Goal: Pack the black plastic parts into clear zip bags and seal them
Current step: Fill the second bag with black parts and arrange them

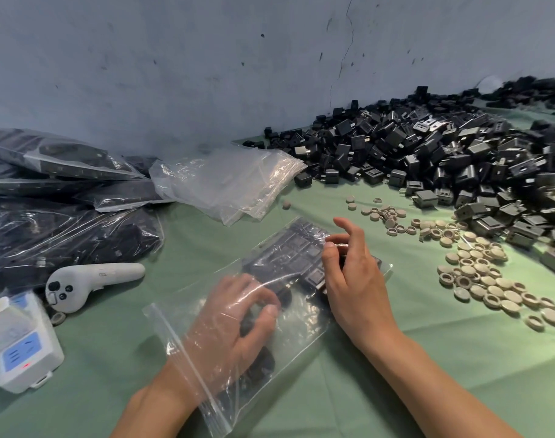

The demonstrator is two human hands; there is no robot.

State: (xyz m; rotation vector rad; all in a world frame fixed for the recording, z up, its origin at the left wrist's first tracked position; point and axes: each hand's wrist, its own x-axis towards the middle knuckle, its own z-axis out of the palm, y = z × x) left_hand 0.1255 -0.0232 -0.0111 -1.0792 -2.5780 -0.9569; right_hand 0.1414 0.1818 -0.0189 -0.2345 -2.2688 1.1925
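Got the left hand [232, 320] shoved inside the clear zip bag [301, 327] at lower centre, fingers [266, 311] curled on black parts [295, 257], probably lining them up flat; right hand [352, 279] outside, pinching the film to steady it; not zipped yet; loose pile [443, 159] upper right, filled bags [64, 216] upper left, empty bags [225, 181] between, all on the desk [396, 358].

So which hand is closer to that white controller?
Left. The left hand, gripping black parts inside the clear bag, lies right of the white controller; the right hand pinches the bag farther right.
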